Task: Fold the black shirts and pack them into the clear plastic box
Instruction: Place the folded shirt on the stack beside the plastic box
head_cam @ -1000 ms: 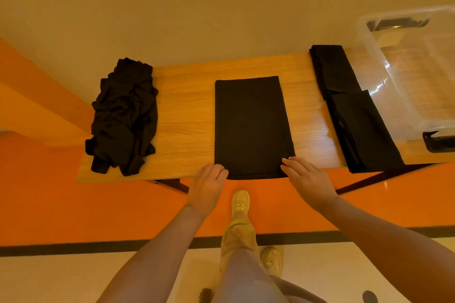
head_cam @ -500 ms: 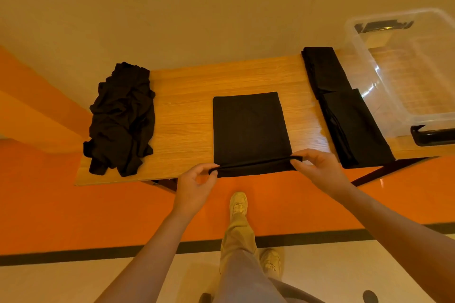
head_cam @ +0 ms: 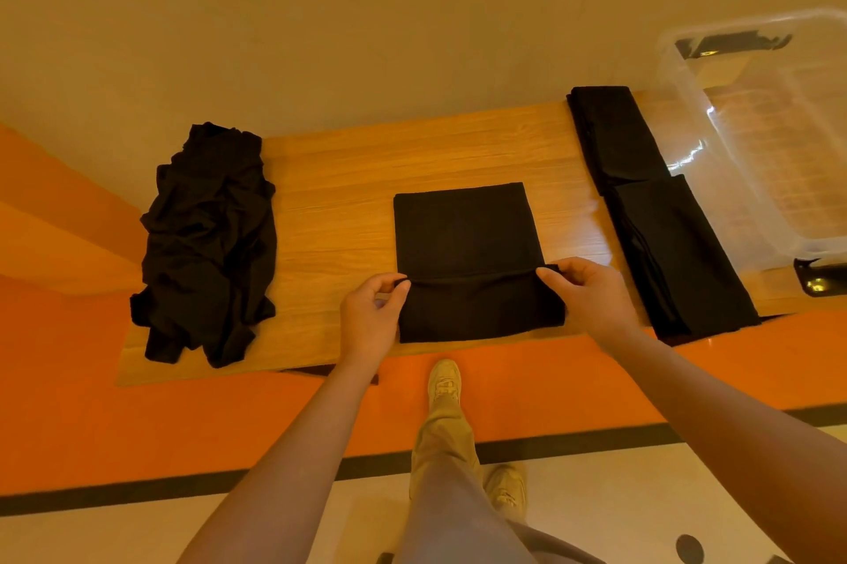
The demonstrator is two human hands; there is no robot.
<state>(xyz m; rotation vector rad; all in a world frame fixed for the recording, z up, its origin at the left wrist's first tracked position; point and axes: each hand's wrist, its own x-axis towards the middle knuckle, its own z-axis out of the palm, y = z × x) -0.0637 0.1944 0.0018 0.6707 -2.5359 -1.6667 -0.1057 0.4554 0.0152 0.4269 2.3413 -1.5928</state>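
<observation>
At frame centre, the black shirt's [head_cam: 463, 238] near hem is pinched closed by the left hand [head_cam: 371, 320] and right hand [head_cam: 591, 297]; corners are best carried level.

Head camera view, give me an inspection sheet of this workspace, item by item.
Surface: wooden table, bare between the shirt groups.
Job's things: middle shirt part folded, near edge lifted and turned back over it; crumpled pile at the left end; two folded shirts to the right; clear box at the far right, no shirts seen in it.
Clutter: nothing seen.
Hands: left hand and right hand each pinch a corner of the turned edge.
Cables: nothing seen.
Surroundings: orange floor with a black stripe; pale wall behind the table.
</observation>
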